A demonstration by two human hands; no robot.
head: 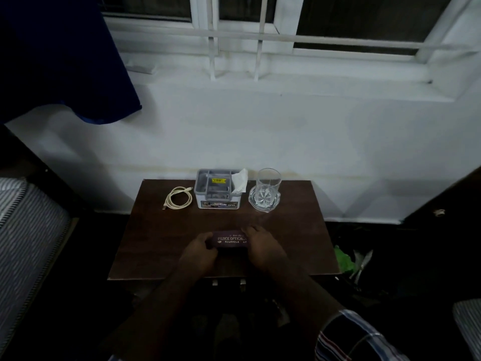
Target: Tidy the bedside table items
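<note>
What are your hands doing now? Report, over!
Both hands, left and right, gripping the glasses case by its ends. Case flat on the table. Cable, organizer box, glass lined up behind. Nothing blocking.

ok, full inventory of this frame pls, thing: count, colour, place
bedside table: 1, dark brown wood, centre, against the wall
spectacle case: 1, maroon with pale print, front middle of table, between both hands
cable: 1, cream, coiled, back left of table
organiser box: 1, white with grey tray top, back centre
tissue: 1, white, sticking up at the box's right side
glass: 1, clear, back right, standing on the coaster
coaster: 1, clear glass, under the glass
curtain: 1, dark blue, upper left
left hand: 1, grips case's left end
right hand: 1, grips case's right end
</note>
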